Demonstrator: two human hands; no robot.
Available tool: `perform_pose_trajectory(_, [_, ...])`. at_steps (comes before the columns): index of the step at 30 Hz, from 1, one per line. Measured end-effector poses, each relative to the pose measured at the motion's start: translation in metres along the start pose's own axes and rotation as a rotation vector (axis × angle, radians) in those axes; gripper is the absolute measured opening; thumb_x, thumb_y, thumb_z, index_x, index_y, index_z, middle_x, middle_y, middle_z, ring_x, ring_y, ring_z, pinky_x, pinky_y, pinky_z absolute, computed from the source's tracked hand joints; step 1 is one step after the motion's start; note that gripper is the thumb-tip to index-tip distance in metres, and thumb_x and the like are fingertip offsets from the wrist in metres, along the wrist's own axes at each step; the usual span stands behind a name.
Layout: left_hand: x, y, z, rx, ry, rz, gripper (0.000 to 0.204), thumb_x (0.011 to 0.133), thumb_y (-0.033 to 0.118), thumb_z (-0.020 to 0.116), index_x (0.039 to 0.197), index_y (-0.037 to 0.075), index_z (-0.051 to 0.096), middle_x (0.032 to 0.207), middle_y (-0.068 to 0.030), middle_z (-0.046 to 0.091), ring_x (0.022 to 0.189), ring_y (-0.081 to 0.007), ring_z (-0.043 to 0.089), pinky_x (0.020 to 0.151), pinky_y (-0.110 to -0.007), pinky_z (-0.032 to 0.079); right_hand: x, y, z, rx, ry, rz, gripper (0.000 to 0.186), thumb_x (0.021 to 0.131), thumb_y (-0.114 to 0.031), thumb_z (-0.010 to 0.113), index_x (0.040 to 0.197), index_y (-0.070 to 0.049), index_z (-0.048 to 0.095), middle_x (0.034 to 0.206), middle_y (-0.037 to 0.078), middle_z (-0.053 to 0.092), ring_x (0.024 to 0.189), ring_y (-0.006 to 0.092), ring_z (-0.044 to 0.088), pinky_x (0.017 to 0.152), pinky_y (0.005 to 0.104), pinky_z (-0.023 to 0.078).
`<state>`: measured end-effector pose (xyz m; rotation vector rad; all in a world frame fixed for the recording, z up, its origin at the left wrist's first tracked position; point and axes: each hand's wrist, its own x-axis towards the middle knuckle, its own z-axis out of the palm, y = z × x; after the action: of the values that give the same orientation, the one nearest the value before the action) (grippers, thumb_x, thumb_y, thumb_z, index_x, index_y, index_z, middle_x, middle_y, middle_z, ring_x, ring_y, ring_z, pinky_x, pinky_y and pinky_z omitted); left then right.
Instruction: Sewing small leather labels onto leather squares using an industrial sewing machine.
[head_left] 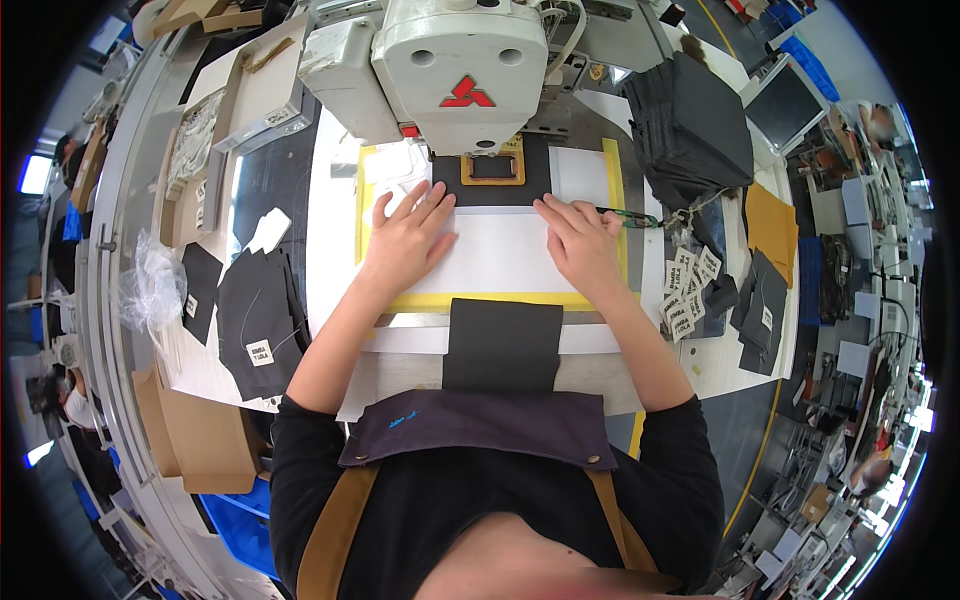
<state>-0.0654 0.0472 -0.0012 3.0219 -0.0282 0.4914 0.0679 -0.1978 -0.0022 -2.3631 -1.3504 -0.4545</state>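
Beneath the white sewing machine head (pixel 460 60), a black fabric piece (pixel 530 180) lies on a white board (pixel 480 260) edged in yellow tape, under a small rectangular frame (pixel 492 182). My left hand (pixel 410 235) rests open at the piece's left edge, fingers spread and fingertips down. My right hand (pixel 575 240) is at its right edge, index and middle fingertips down, other fingers curled on green-handled thread snips (pixel 635 218). Another black piece (pixel 500 345) lies at the table's front edge.
Black fabric stacks (pixel 685 120) (pixel 250 310), white labels (pixel 685 295), yellow pieces (pixel 770 230) and open boxes (pixel 260 75) surround the board. A clear plastic bag (pixel 150 280) lies left. A blue crate (pixel 235 530) is below left. Other people work at the far sides.
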Motion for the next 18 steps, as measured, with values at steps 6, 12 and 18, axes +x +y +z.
perform_pose_trajectory(6, [0.035,-0.022,0.001,-0.297,-0.029,-0.094,0.035,0.085,0.022,0.068,0.117,0.008,0.061,0.111,-0.0072,0.062,0.112,-0.0258,0.052,0.097,-0.044,0.031,-0.002,0.000,0.001,-0.013,0.001,-0.002,0.035,0.081,-0.011,0.064,0.116,-0.014,0.065,0.121,-0.003,0.063,0.098,0.0129,0.054,0.084,0.0369,0.030])
perform_pose_trajectory(12, [0.069,-0.040,0.030,-0.260,0.001,-0.294,0.025,0.086,0.019,0.067,0.106,0.004,0.061,0.107,-0.0101,0.059,0.102,-0.0308,0.051,0.091,-0.043,0.032,-0.003,-0.003,0.001,0.006,0.013,-0.003,0.034,0.082,-0.011,0.064,0.115,-0.013,0.065,0.122,-0.002,0.062,0.099,0.0130,0.054,0.085,0.0358,0.029])
perform_pose_trajectory(18, [0.073,-0.045,0.038,-0.391,0.042,-0.306,0.021,0.089,0.019,0.065,0.103,0.005,0.065,0.099,-0.0140,0.062,0.103,-0.0317,0.052,0.093,-0.041,0.032,-0.009,-0.005,-0.003,0.005,0.038,0.026,0.033,0.082,-0.011,0.064,0.115,-0.013,0.065,0.123,-0.002,0.061,0.102,0.0134,0.054,0.086,0.0359,0.029])
